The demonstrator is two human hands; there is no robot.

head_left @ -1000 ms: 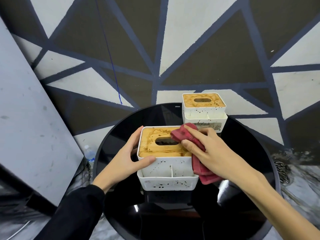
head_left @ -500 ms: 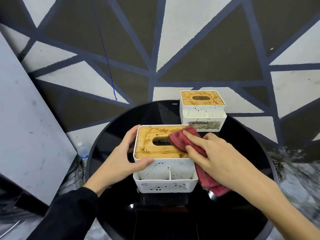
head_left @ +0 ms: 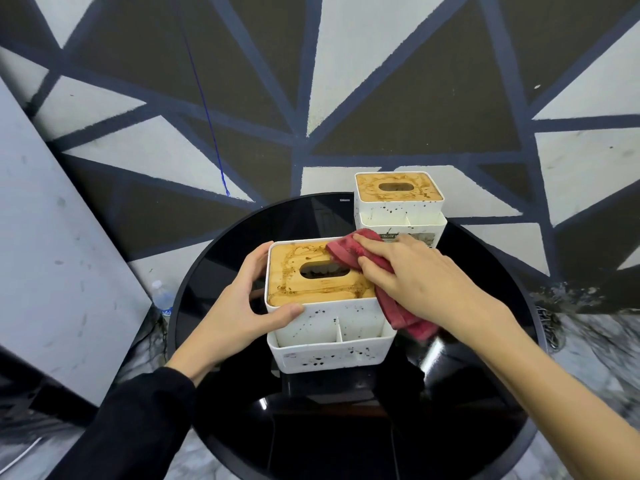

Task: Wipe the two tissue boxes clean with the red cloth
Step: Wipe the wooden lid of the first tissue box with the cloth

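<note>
Now the right hand [head_left: 415, 282] presses the red cloth [head_left: 349, 251] flat-fingered onto the near tissue box [head_left: 322, 299]; the left hand [head_left: 239, 306] grips its left side. Both boxes, the far tissue box [head_left: 398, 202] too, stand on a round glossy black desk [head_left: 225, 237] beneath a triangle-painted wall [head_left: 381, 81]; a water bottle [head_left: 162, 299] stands on the floor at left.

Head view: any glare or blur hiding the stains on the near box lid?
Head view: near box lid sharp, evenly lit, its brown stains plain; glare only as bright streaks on the black table, beside the cloth; bottom corners of the frame smear; wide-angle bend curves the table rim; right hand covers the lid's right edge.
</note>
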